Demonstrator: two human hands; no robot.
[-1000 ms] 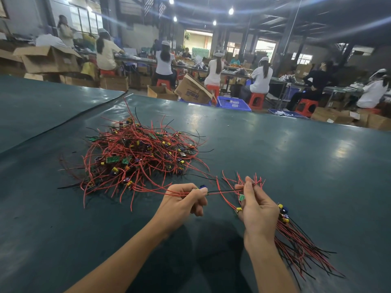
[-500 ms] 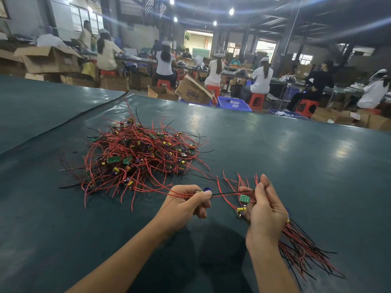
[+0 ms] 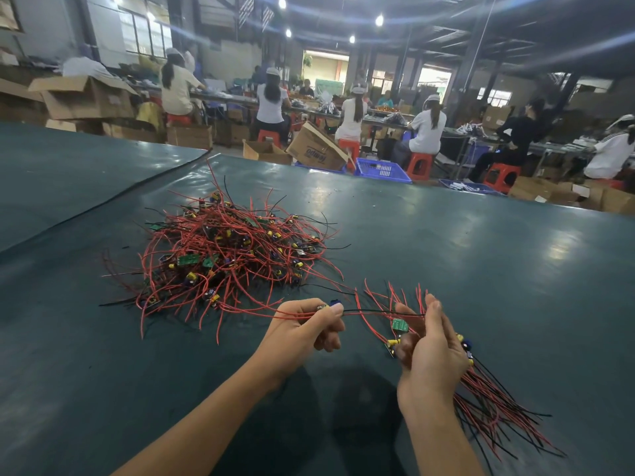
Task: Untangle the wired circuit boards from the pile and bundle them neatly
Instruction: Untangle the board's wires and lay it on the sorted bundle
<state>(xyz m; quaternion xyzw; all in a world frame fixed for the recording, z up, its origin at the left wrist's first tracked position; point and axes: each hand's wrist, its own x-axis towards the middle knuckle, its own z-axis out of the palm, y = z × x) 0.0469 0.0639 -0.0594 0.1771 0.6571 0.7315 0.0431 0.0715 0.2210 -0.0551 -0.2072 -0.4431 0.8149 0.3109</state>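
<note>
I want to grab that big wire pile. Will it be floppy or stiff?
Probably floppy: the pile has thin wires curving every way. It would likely lift as one clump, since strands cross and loop.

The hall is lit by round white ceiling lamps (image 3: pixel 379 20), from which blue streaks of lens flare are smeared across the dark roof (image 3: pixel 515 25). Daylight is admitted through the bright far doorway (image 3: pixel 326 68) and the far-left windows (image 3: pixel 144 32), both overexposed. Pale patches of glare are thrown on the glossy dark green table cover (image 3: pixel 481 255), mostly at the right. A soft double shadow is cast on it at the near middle. The tangled pile of red and black wires (image 3: pixel 233 249) is rendered sharply; the far seated workers in white shirts (image 3: pixel 426 128) are softened. Straight lines are bowed towards the edges.
</note>
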